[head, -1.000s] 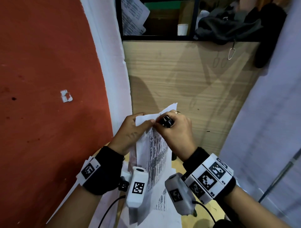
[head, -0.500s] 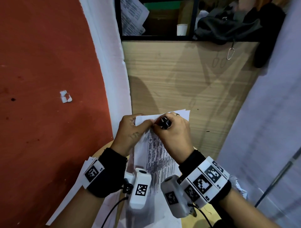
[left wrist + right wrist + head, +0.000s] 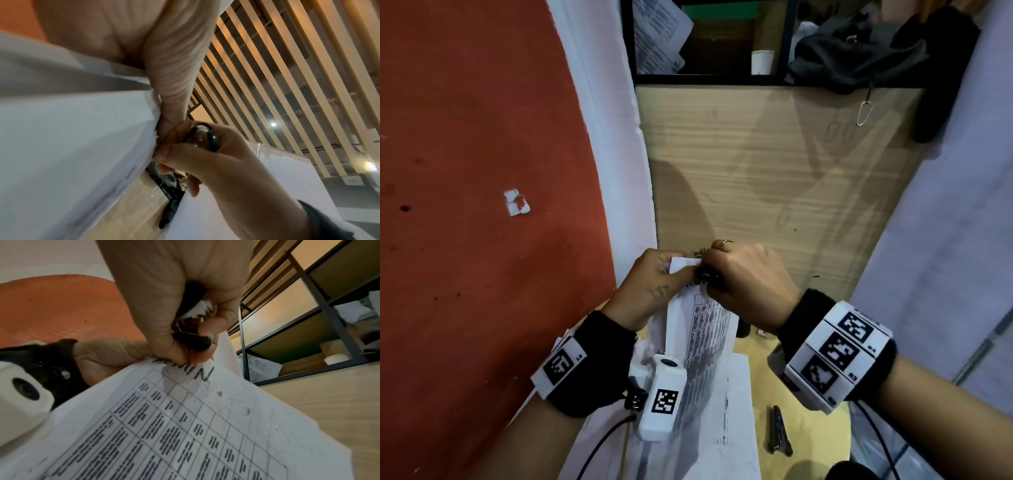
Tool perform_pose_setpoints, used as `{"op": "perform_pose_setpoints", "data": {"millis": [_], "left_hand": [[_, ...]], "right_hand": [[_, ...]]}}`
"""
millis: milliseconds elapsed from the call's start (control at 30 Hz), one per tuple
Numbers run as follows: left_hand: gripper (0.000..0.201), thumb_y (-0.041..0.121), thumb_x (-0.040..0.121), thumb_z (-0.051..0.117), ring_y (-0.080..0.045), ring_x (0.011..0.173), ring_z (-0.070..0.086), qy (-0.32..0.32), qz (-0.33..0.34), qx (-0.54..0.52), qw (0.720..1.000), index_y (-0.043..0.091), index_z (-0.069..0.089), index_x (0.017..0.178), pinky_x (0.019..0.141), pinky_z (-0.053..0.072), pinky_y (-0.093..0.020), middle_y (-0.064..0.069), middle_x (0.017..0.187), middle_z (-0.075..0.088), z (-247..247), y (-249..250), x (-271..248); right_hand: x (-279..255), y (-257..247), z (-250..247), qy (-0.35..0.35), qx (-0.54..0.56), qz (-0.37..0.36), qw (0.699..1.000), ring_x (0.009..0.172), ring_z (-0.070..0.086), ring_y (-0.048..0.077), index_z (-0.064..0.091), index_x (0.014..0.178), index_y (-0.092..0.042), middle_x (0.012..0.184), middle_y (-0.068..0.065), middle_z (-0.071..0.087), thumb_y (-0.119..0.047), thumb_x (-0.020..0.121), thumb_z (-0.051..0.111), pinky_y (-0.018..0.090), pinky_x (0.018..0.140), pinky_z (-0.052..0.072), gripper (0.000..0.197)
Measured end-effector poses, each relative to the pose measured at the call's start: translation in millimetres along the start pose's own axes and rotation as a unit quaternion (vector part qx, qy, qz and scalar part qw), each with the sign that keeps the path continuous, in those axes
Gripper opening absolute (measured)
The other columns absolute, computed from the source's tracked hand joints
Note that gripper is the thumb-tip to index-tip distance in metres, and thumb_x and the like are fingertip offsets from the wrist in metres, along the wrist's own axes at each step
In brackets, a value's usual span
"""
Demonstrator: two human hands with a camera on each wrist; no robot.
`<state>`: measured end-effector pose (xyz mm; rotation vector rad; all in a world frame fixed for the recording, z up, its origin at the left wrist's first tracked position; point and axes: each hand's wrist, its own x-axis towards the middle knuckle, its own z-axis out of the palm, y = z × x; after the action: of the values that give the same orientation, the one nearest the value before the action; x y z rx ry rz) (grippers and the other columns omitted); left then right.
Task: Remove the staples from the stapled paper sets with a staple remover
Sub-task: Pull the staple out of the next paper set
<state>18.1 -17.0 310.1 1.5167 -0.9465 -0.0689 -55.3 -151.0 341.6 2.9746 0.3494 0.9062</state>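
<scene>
Left hand (image 3: 654, 284) fingers pinch paper set (image 3: 705, 329) corner; right hand (image 3: 746, 277) fingers clench staple remover (image 3: 710, 277) there.

A red-orange wall (image 3: 476, 171) with a torn white scrap (image 3: 516, 202) stuck on it fills the left. Ahead stands a wood-grain panel (image 3: 774, 171) below a black-framed shelf (image 3: 787, 37) holding a white cup (image 3: 762, 62), loose printed sheets (image 3: 659, 31) and a dark bag (image 3: 856, 58). A dark folded tool (image 3: 779, 433) lies on the desk (image 3: 811, 428).
</scene>
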Motion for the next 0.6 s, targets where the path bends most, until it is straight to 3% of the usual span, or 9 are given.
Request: {"op": "perform_pose_setpoints", "data": {"millis": [167,300,367,433,500,600], "left_hand": [[0.042,0.003,0.089,0.059,0.0,0.055,0.044,0.02,-0.008,-0.043,0.999,0.023,0.061,0.052,0.053,0.036,-0.014,0.012,0.056,0.051,4.0,-1.0,-0.6],[0.045,0.003,0.089,0.058,0.001,0.053,0.042,0.034,-0.016,-0.045,0.998,0.024,0.059,0.05,0.052,0.035,-0.014,0.014,0.053,0.049,6.7,0.8,-0.4],[0.035,0.01,0.084,0.062,-0.001,0.055,0.042,0.04,-0.018,-0.053,0.998,0.023,0.058,0.052,0.053,0.035,-0.016,0.013,0.055,0.049,7.9,1.6,0.5],[0.028,0.012,0.081,0.06,-0.003,0.056,0.043,0.045,-0.026,-0.068,0.996,0.021,0.057,0.055,0.053,0.036,-0.017,0.01,0.057,0.05,8.7,1.2,1.6],[0.028,0.008,0.085,0.061,-0.005,0.058,0.044,0.045,-0.028,-0.079,0.995,0.019,0.057,0.059,0.053,0.037,-0.017,0.006,0.06,0.051,9.4,1.4,2.4],[0.019,0.01,0.086,0.063,-0.007,0.06,0.043,0.037,-0.027,-0.082,0.996,0.008,0.056,0.068,0.053,0.037,-0.017,0.0,0.064,0.05,10.8,5.4,1.8]], "right_hand": [[1.0,-2.9,-2.4,0.005,-0.042,0.002,0.999,0.047,0.058,0.027,0.059,0.064,-0.012,0.06,0.003,0.06,-0.027,0.047,0.086,0.018,0.044,0.01,0.035],[-1.8,-4.3,-0.4,0.039,-0.072,-0.013,0.997,0.048,0.057,0.023,0.058,0.066,-0.013,0.06,0.001,0.058,-0.034,0.048,0.085,0.02,0.046,0.014,0.039],[-2.7,-3.6,0.9,0.067,-0.071,-0.026,0.995,0.05,0.058,0.023,0.059,0.068,-0.012,0.062,0.002,0.059,-0.036,0.056,0.078,0.019,0.047,0.014,0.033],[-3.2,-2.7,1.2,0.08,-0.052,-0.027,0.995,0.051,0.057,0.024,0.057,0.07,-0.012,0.064,0.003,0.058,-0.039,0.069,0.055,0.019,0.046,0.016,0.027],[-4.9,-2.0,2.1,0.085,-0.014,-0.021,0.996,0.052,0.057,0.026,0.054,0.071,-0.011,0.064,0.004,0.057,-0.04,0.07,0.039,0.021,0.043,0.021,0.033],[-7.1,0.7,5.1,0.082,0.056,-0.013,0.995,0.057,0.058,0.029,0.054,0.075,-0.009,0.068,0.007,0.058,-0.04,0.07,0.038,0.024,0.045,0.035,0.035]]}}
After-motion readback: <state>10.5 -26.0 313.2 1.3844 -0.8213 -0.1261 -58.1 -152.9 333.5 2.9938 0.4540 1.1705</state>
